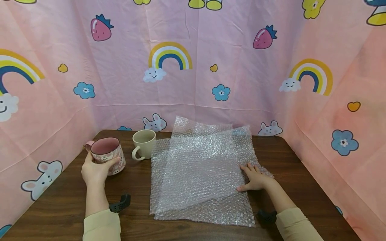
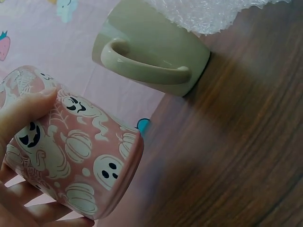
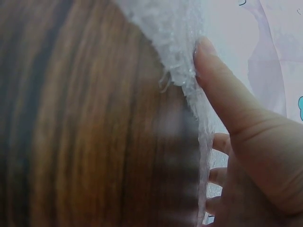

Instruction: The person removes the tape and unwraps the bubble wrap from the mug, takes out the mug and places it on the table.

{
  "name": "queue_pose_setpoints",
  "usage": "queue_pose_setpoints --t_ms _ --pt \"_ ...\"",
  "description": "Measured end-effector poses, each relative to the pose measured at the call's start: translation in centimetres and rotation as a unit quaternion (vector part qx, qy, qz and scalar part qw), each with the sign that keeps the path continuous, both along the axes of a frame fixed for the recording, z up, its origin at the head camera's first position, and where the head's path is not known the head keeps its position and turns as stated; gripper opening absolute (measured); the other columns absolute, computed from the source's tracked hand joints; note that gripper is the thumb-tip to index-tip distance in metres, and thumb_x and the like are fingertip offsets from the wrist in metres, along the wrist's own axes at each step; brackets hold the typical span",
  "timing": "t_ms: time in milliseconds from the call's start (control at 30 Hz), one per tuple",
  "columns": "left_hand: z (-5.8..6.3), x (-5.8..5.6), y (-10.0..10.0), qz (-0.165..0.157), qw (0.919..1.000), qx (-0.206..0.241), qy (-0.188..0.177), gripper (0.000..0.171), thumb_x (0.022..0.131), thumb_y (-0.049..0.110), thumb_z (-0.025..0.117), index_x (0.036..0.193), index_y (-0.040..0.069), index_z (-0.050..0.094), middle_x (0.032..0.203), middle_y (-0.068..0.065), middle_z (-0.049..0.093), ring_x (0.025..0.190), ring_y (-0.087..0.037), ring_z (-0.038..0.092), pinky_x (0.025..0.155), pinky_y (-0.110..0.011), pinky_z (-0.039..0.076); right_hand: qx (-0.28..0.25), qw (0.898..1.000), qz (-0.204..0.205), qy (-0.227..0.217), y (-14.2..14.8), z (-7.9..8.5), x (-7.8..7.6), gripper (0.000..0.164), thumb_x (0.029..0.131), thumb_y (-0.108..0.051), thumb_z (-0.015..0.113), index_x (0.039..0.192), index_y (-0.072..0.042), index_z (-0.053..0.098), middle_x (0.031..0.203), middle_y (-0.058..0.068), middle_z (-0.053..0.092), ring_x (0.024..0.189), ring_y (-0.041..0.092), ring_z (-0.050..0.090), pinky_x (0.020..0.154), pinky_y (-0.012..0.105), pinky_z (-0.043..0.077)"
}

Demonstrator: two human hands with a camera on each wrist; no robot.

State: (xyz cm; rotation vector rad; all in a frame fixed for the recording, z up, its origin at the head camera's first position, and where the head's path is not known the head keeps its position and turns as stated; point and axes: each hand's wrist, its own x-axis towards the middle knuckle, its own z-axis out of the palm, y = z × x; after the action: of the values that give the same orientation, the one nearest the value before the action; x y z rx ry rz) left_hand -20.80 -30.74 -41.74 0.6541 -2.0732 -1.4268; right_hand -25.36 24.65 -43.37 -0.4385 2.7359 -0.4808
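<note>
My left hand (image 1: 98, 169) grips a pink mug (image 1: 116, 166) patterned with white ghosts and pumpkins. The thumb lies across its near side, and the other fingers wrap round the far side, as the left wrist view shows. The pink handle points away to the left. Beside it stands a pale green mug (image 1: 146, 144), upright, its handle turned toward the front. Over on the right, my right hand (image 1: 256, 179) rests on the edge of overlapping bubble wrap sheets (image 1: 199, 174), its fingers spread. In the right wrist view, its thumb (image 3: 225, 92) presses along the wrap's edge.
The dark wooden table (image 1: 132, 224) holds everything. A patterned fabric curtain (image 1: 196, 87) encloses it at the back and both sides. The bubble wrap spreads across the table's middle, its left edge close to the green mug.
</note>
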Motion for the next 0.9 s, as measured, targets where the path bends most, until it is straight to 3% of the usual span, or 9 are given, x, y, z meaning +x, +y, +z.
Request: queue_pose_setpoints --t_ms 467,900 --pt "-1.2 -0.3 -0.3 -0.017 0.9996 0.004 -0.022 0.102 0.068 0.038 0.087 0.151 0.016 0.032 0.147 -0.015 0.040 0.135 -0.034 0.031 0.109 -0.049 0.024 0.002 1.000 -0.004 0.012 0.0 -0.1 0.1 0.111 0.073 -0.061 0.073 0.151 -0.002 0.020 0.153 0.032 0.005 0.135 0.056 0.003 0.091 0.080 0.014" --pt "-1.9 -0.5 -0.3 -0.024 0.9996 -0.008 -0.014 0.101 0.068 0.037 0.088 0.150 0.014 0.032 0.145 -0.016 0.041 0.134 -0.036 0.033 0.109 -0.050 0.025 0.008 1.000 -0.008 0.010 -0.2 0.3 0.4 0.109 0.074 -0.059 0.073 0.151 -0.003 0.021 0.153 0.032 0.005 0.135 0.057 0.004 0.087 0.082 0.014"
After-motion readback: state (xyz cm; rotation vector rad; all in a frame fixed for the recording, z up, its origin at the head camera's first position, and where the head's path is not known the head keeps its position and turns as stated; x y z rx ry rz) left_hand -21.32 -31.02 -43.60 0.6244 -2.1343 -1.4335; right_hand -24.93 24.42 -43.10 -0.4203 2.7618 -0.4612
